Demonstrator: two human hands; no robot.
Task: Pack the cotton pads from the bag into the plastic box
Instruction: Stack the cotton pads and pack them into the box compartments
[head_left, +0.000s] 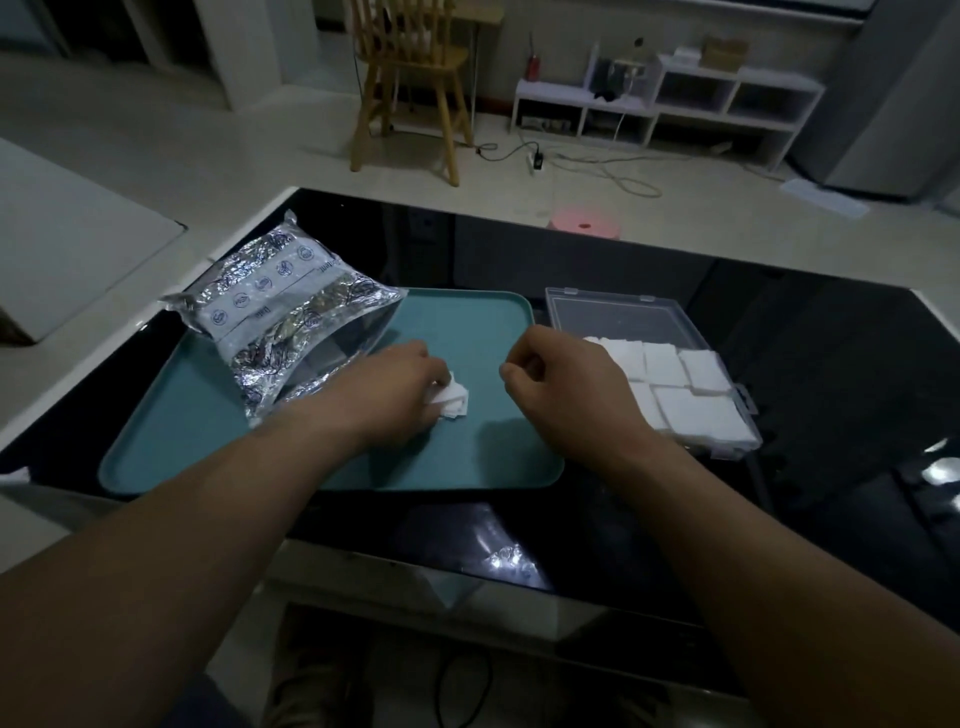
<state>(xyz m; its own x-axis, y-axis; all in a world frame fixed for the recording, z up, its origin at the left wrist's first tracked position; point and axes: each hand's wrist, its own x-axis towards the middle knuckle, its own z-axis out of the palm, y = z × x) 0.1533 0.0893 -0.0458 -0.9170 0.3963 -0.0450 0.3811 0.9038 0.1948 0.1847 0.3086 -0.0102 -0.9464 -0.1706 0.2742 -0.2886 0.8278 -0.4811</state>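
Note:
A crinkled silver bag (280, 317) lies on the left part of a teal tray (467, 332), its open mouth facing right. My left hand (395, 389) sits just outside that mouth and grips a small stack of white cotton pads (454, 400) over the tray. A clear plastic box (649, 364) stands to the right of the tray with its lid folded back; several white pads (685, 384) lie in rows inside. My right hand (556, 374) hovers between tray and box, fingers curled, holding nothing that I can see.
Tray and box rest on a glossy black table (779, 493) with a white rim. Beyond it on the floor are a wooden chair (410, 78), a pink stool (584, 224), cables and a low white shelf (670, 104).

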